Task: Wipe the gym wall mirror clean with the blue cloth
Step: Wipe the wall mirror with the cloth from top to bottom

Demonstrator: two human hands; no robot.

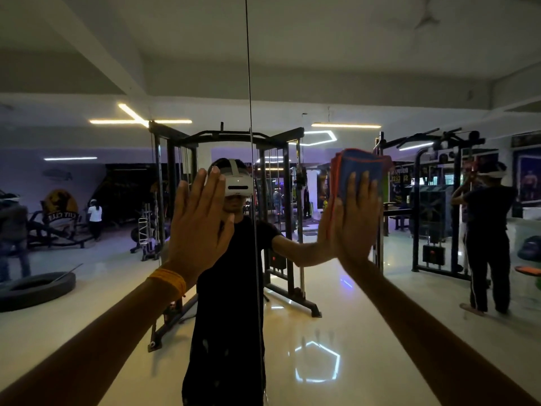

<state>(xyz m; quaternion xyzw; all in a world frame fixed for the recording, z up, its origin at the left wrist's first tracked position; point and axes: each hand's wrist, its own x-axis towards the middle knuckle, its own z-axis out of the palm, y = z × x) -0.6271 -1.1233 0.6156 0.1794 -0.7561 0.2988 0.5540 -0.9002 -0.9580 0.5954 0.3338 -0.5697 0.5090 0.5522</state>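
Observation:
The wall mirror fills the view, with a dark vertical seam between two panels. My right hand lies flat against the right panel and presses a folded blue cloth with orange edging onto the glass; the cloth sticks out above my fingertips. My left hand is spread flat on the left panel with nothing in it, and an orange thread band circles its wrist. Both arms are stretched out in front of me.
The glass reflects the gym: a black cable machine in the middle, a second rack at the right, a tyre on the glossy floor at the left, and other people standing at both sides.

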